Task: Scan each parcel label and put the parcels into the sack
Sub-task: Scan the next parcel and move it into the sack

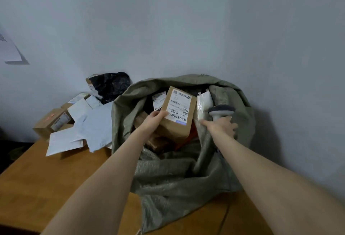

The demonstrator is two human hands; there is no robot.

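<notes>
Left hand: fingers grasp the brown parcel, label up, in the sack mouth.
Right hand: fingers seemingly clenched round the scanner, parcel's 3 o'clock.
Other parcels: desk, sack's 9 o'clock.

Wooden table against grey wall

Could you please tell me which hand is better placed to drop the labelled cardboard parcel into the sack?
Left. The left hand grips the cardboard parcel right over the open mouth of the sack, while the right hand is busy holding the barcode scanner at the sack's right side.
</notes>
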